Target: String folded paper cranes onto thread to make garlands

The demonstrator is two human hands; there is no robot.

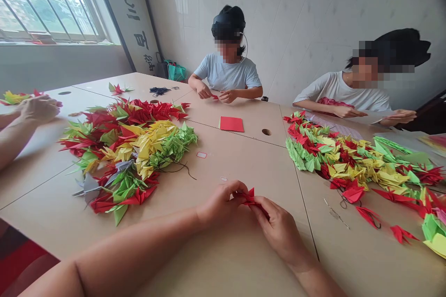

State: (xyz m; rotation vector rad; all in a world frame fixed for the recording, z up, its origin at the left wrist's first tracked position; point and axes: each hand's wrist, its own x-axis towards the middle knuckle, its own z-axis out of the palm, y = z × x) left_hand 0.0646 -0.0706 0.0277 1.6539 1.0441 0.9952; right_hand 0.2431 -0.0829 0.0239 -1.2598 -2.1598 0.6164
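Observation:
Between my two hands is a small red folded-paper crane (250, 196), held just above the tabletop. My left hand (220, 202) pinches one end of it between thumb and fingers. On the other side, my right hand (278, 225) has its thumb and fingers closed on the opposite end. The fingers hide part of the paper. Farther out on the table, a stack of red square paper (232, 124) lies flat. Left of my hands is a large heap of strung paper cranes (139, 144) in red, yellow and green.
Another long heap of paper cranes (348, 158) spreads along the right side. Near it lie a thin metal tool (337, 214) and a loose red crane (403, 234). Two people sit across the table (223, 158), and a third person's hands (40, 109) rest at far left.

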